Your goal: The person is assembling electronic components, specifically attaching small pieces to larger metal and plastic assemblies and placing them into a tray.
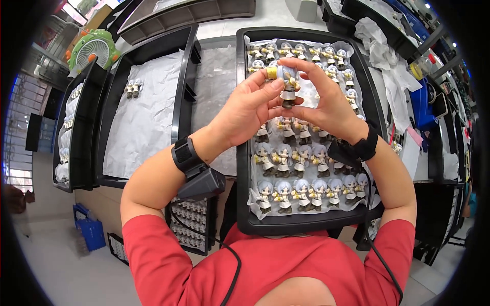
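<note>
Above a black tray (pixel 301 225), I hold a small figurine (pixel 288 87) upright between both hands. It has pale hair, a white outfit and dark boots. My left hand (pixel 247 104) grips its left side with thumb and fingers; something yellow, perhaps a finger cover, shows at one fingertip. My right hand (pixel 329 97) curves around the other side, with fingers at the head and others near the boots. Rows of similar figurines (pixel 283 159) lie on white paper in the tray below; my hands hide the middle rows.
To the left, a second black tray (pixel 101 148) holds white paper (pixel 140 137) and a small group of figurines (pixel 134 87). Beyond it are a narrower black tray (pixel 81 153) and a green fan (pixel 94 53). A grey bin (pixel 189 19) sits behind; crumpled paper (pixel 393 81) lies right.
</note>
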`<state>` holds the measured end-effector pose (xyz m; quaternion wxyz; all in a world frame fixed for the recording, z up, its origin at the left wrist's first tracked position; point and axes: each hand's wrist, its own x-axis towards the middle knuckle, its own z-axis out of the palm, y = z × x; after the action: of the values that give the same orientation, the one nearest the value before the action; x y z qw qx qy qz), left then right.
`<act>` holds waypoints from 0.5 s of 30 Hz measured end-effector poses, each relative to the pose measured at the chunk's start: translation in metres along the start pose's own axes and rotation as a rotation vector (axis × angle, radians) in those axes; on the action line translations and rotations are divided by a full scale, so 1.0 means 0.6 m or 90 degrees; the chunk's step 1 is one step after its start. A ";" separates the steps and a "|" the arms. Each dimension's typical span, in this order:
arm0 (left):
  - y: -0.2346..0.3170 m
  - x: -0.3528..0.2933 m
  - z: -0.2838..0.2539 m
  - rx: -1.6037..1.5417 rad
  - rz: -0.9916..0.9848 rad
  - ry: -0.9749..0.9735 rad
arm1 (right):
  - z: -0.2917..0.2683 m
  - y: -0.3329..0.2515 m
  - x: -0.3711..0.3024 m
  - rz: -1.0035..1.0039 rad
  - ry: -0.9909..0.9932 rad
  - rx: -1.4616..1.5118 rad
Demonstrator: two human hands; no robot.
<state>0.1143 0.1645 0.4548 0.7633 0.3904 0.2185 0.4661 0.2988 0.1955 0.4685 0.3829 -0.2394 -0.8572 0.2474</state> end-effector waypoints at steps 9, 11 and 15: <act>0.003 -0.001 0.002 0.043 0.015 0.002 | 0.007 0.000 0.001 0.008 0.048 0.035; 0.002 -0.001 -0.001 0.040 0.017 0.006 | 0.007 -0.001 0.002 0.014 0.048 0.028; -0.001 -0.001 -0.001 0.025 0.001 0.010 | 0.002 0.000 -0.004 0.083 0.006 0.039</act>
<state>0.1139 0.1643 0.4541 0.7534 0.4017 0.2337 0.4653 0.2991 0.1940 0.4663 0.3770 -0.2838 -0.8301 0.2969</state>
